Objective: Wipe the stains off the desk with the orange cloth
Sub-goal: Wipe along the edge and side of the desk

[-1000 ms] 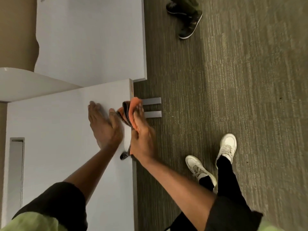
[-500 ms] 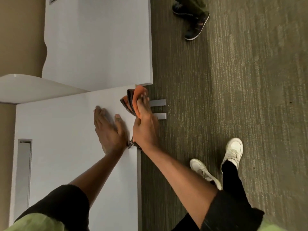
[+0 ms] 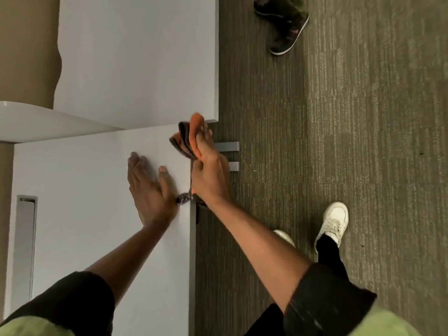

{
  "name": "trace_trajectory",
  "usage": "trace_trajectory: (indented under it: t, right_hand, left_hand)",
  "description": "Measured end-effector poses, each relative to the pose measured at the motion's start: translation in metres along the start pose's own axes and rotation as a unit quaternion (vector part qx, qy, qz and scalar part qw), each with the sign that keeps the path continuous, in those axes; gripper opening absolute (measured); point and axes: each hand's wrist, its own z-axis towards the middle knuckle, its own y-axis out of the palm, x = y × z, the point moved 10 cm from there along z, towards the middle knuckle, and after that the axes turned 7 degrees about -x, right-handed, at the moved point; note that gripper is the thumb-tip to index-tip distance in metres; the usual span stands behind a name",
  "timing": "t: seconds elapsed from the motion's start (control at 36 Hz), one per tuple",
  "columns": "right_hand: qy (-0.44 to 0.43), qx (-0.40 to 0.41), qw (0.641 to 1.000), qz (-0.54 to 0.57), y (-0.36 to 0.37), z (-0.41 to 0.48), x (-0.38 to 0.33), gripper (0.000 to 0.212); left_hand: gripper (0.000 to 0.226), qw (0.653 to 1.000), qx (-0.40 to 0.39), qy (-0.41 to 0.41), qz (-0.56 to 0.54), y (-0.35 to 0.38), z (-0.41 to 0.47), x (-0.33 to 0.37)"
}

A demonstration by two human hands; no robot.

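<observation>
The white desk [image 3: 80,185] runs up the left half of the view, its right edge beside the carpet. My right hand [image 3: 209,170] grips the orange cloth [image 3: 191,137], folded with dark stripes, and holds it against the desk's far right corner. A loose end of the cloth [image 3: 183,198] hangs out below the wrist at the desk edge. My left hand [image 3: 149,190] lies flat on the desktop, fingers together, just left of the right hand. No stain is visible on the surface.
A second white desk [image 3: 135,59] adjoins at the back, and a curved white ledge [image 3: 36,122] at the left. A grey cable slot [image 3: 25,241] sits near the left edge. Metal desk feet [image 3: 228,146] jut onto the carpet. My white shoes [image 3: 333,220] and another person's dark shoes [image 3: 288,35] stand on it.
My right hand has slid the cloth along the desk's right edge away from me, up to the far corner. My left hand has stayed flat on the desktop.
</observation>
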Motion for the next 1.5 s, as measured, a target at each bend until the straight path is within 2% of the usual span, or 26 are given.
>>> trace_trajectory:
  t: [0.08,0.17,0.31,0.36,0.5,0.61,0.75,0.89,1.08,1.22,1.31,1.39,1.5]
  right_hand:
    - [-0.005,-0.002,1.0,-0.023,0.002,0.004,-0.003,0.075]
    - [-0.025,-0.015,0.999,-0.035,0.008,-0.031,0.004,0.077]
    - [-0.021,-0.085,0.996,-0.032,0.018,-0.088,0.02,0.078]
    - [-0.021,-0.088,0.996,-0.02,0.013,-0.074,0.016,0.076]
    - [0.0,-0.035,0.999,0.014,-0.006,0.013,-0.008,0.076]
    - [0.003,-0.065,0.998,-0.008,-0.005,0.054,-0.012,0.075]
    - [0.001,-0.06,0.998,-0.02,-0.003,0.004,-0.011,0.077]
    - [0.012,-0.102,0.995,0.013,0.008,-0.049,0.002,0.073]
    - [0.059,-0.058,0.994,0.067,-0.003,0.035,-0.003,0.075]
    - [0.044,-0.1,0.994,0.017,-0.002,0.045,-0.004,0.076]
    - [0.044,-0.136,0.988,0.053,-0.001,0.023,0.006,0.076]
    - [0.082,-0.166,0.977,0.104,-0.002,0.001,0.02,0.073]
    - [0.16,-0.158,0.96,0.166,-0.001,0.003,0.032,0.068]
  left_hand:
    - [0.072,1.0,-0.003,-0.006,-0.004,-0.001,-0.001,0.001]
    - [0.072,1.0,-0.004,-0.005,-0.008,-0.003,-0.002,0.004]
    - [0.072,1.0,-0.009,-0.015,0.0,-0.002,-0.004,0.009]
    - [0.072,1.0,-0.009,-0.011,0.004,-0.001,-0.003,0.009]
    - [0.072,1.0,-0.018,-0.011,0.003,0.002,-0.001,0.002]
    - [0.071,1.0,-0.014,-0.005,0.009,0.001,0.0,0.002]
    - [0.072,1.0,-0.021,-0.015,-0.004,0.003,0.0,-0.001]
    - [0.071,1.0,-0.022,-0.011,0.0,0.003,0.001,0.001]
    - [0.072,1.0,-0.028,-0.013,0.002,0.004,0.002,-0.003]
    - [0.072,1.0,-0.028,-0.005,0.004,0.005,0.004,-0.002]
    - [0.075,0.999,-0.032,-0.008,0.013,0.007,0.004,-0.003]
    - [0.073,0.999,-0.036,-0.01,0.019,0.008,0.004,-0.003]
    - [0.074,0.999,-0.041,-0.015,0.016,0.008,0.005,-0.001]
